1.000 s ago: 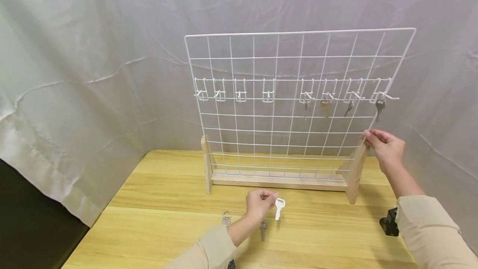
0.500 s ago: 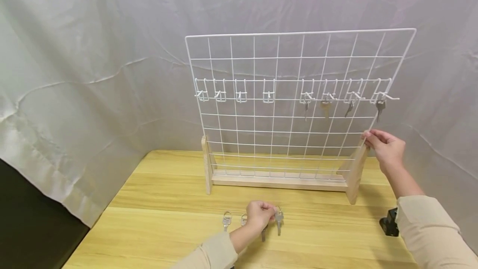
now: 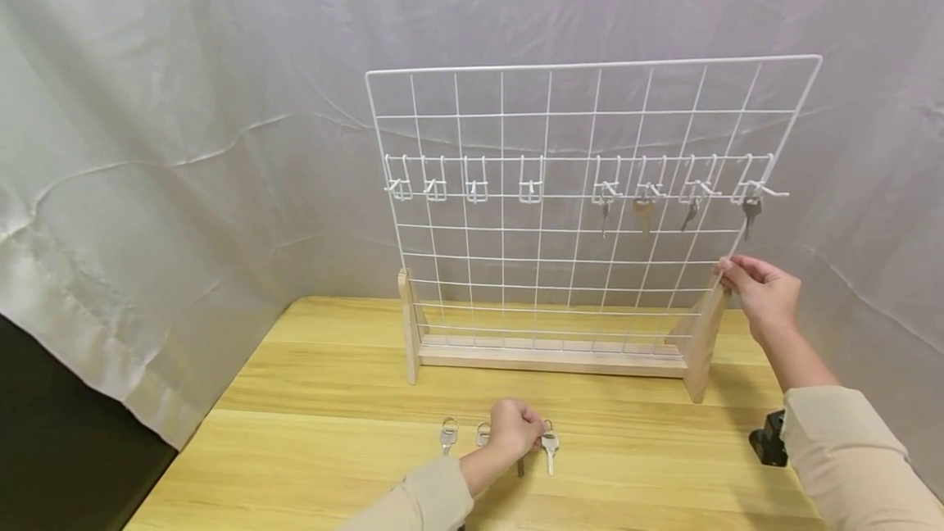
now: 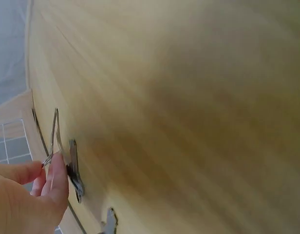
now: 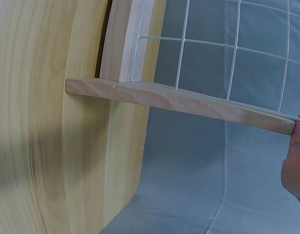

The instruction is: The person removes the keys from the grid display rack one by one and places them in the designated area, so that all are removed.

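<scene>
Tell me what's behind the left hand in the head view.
Behind the left hand, a dark key shows only its lower blade, and a silver key only its upper end; the rest of both is covered. The left wrist view shows more of the dark key.

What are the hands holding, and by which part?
Left hand: a key, pinched by its ring. Right hand: the wire-grid rack, gripped at its side edge, by the top of the wooden leg.

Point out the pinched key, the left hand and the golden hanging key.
Pinched key (image 3: pixel 550 440): head view, on its broad head.
Left hand (image 3: pixel 513 426): head view, middle of the hand.
Golden hanging key (image 3: pixel 644 208): head view, on its broad head.
</scene>
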`<state>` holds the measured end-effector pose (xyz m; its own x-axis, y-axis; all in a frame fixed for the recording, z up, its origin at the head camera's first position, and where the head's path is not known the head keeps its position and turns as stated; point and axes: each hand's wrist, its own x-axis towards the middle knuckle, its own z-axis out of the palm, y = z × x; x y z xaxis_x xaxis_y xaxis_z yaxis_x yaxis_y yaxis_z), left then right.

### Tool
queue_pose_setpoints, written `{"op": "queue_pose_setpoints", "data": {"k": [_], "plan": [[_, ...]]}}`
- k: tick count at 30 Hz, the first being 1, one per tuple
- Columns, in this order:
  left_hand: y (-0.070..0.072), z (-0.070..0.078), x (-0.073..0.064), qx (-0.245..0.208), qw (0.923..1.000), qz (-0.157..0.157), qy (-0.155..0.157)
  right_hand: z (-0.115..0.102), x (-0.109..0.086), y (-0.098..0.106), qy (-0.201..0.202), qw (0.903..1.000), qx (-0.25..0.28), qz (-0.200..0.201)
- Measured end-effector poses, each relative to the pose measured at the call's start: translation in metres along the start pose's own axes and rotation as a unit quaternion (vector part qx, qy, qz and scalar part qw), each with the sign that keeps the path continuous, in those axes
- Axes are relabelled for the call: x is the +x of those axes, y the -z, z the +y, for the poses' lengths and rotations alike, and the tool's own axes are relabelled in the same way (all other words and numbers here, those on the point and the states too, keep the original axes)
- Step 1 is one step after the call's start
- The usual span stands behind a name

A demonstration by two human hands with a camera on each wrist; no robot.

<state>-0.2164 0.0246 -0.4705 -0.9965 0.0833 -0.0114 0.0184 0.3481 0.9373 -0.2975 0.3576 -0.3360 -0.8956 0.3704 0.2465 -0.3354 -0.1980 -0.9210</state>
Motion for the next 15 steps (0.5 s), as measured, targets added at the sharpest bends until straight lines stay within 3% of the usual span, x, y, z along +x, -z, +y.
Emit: {"op": "queue_pose_setpoints", "data": {"k": [6, 15], "plan": [[0.002, 0.004, 0.000, 0.056, 0.9978, -0.024, -0.026, 0.019, 0.019, 0.018, 0.023, 0.9997, -0.005, -0.009], [0.001, 0.010, -0.001, 0.099, 0.9945, -0.022, -0.025, -0.003, -0.006, -0.006, 0.018, 0.9998, 0.005, 0.003]]}}
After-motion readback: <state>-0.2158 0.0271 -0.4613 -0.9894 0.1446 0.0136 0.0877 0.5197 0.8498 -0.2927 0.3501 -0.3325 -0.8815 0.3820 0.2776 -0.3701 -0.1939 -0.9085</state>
